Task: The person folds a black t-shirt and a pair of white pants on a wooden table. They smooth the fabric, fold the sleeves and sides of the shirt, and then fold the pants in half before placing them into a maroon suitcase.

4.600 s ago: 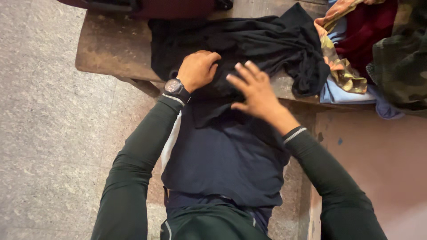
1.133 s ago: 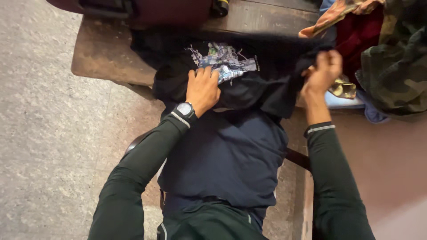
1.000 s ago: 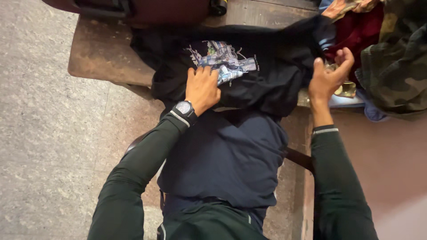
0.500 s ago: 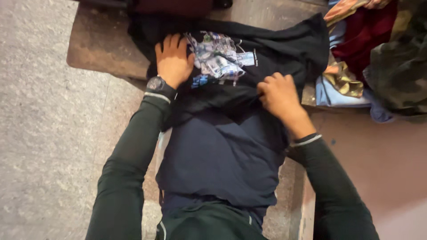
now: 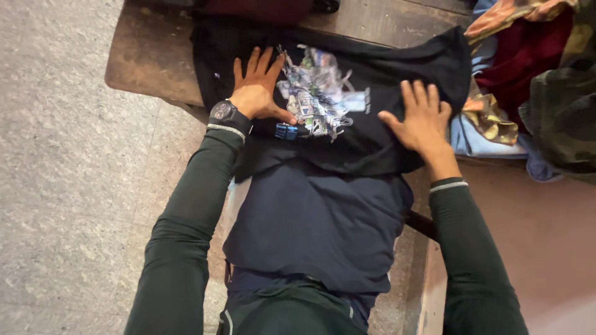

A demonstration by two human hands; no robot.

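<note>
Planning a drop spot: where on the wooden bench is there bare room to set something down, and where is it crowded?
Bare wood shows at the worn brown wooden bench's left end, beside the black printed T-shirt, and along the far edge above the shirt. The middle is taken: left hand and right hand lie flat on the shirt. The right end is crowded with a pile of mixed coloured clothes.

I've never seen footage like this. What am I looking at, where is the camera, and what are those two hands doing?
No machine here: a person wears a camera on the head, looking down at their own arms. Both hands lie flat, fingers spread, on a black T-shirt with a pale printed picture spread over a worn wooden bench. The left hand, with a dark wristwatch, presses beside the print; the right hand presses nearer the heap of mixed coloured clothes. Neither hand holds anything.
</note>
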